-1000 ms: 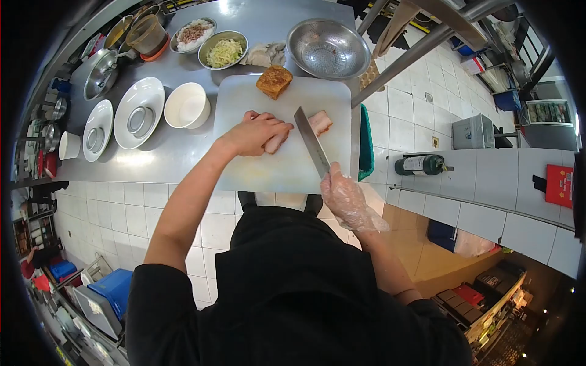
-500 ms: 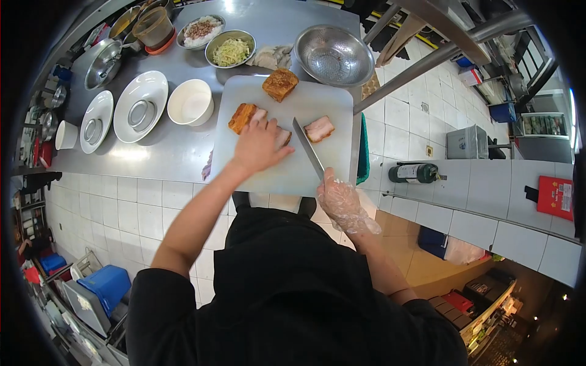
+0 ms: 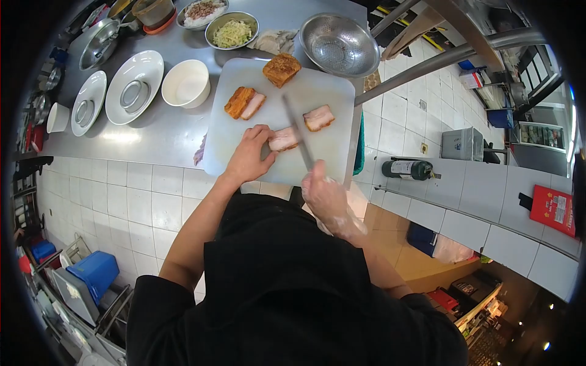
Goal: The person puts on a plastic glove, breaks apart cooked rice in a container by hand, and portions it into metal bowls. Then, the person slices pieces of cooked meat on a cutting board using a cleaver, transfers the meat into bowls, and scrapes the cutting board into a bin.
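Note:
On the white cutting board (image 3: 229,143), my left hand (image 3: 247,155) grips the left end of a slice of roast pork belly (image 3: 283,139) between curled fingers and thumb. My right hand (image 3: 328,198), in a clear plastic glove, holds a kitchen knife (image 3: 298,129) by its handle. The blade is blurred and runs along the slice's right end; whether it touches the meat I cannot tell. A smaller pork piece (image 3: 318,118) lies right of the blade. Farther up are a browned pork block (image 3: 281,70) and a cut pork chunk (image 3: 244,103).
Left of the board stand a white bowl (image 3: 185,84) and two white plates (image 3: 135,88), each bearing a small dish. Behind it are a bowl of shredded vegetable (image 3: 232,33), a crumpled cloth (image 3: 273,41) and a metal colander (image 3: 339,45). A metal rail (image 3: 427,70) slants past the right.
My left hand has drawn back from the cut chunk and now grips the slice nearer me. The knife has shifted left to the slice's right end, and the whole view has moved slightly.

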